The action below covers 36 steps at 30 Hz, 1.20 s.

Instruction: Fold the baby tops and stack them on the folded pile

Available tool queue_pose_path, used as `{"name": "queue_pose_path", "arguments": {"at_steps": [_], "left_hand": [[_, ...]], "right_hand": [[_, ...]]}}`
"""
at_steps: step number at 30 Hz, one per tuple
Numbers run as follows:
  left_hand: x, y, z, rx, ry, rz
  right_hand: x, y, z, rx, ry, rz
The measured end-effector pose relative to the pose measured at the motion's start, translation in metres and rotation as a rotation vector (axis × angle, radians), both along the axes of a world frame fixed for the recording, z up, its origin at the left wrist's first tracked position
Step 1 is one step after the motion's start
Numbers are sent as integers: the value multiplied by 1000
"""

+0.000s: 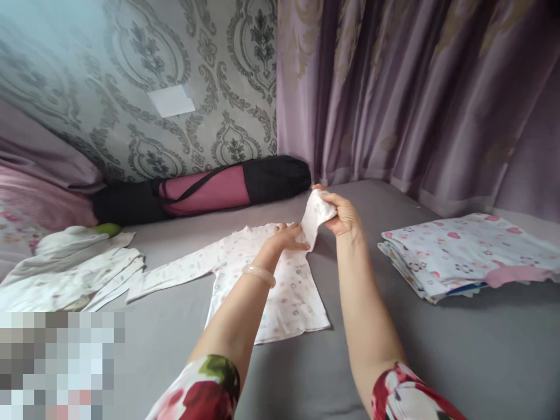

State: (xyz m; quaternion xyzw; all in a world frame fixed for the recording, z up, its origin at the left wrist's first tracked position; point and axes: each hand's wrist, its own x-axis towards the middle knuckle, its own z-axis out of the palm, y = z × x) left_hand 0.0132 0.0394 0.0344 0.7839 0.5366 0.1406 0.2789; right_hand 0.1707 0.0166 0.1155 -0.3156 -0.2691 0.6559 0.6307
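Observation:
A small white shirt [289, 291] with a fine coloured print lies spread on the grey sheet, its left sleeve [175, 273] stretched out to the left. My left hand [291, 238] rests on the shirt near its right shoulder, fingers spread and palm down. Lifted off the sheet, the right sleeve [315, 216] is pinched in my right hand [342, 214], between thumb and fingers. A pale bangle circles my left wrist.
Folded printed cloths [464, 248] are stacked at the right. Crumpled white clothes [65, 268] lie at the left. A long black and maroon bag [205, 189] lies along the patterned wall, beside purple curtains [371, 87].

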Motion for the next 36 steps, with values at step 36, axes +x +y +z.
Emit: {"name": "queue_pose_path", "arguments": {"at_steps": [36], "left_hand": [[-119,-76,-13,-380,-1297,612]], "right_hand": [[-155,-26,-79,88,-423,405]]}}
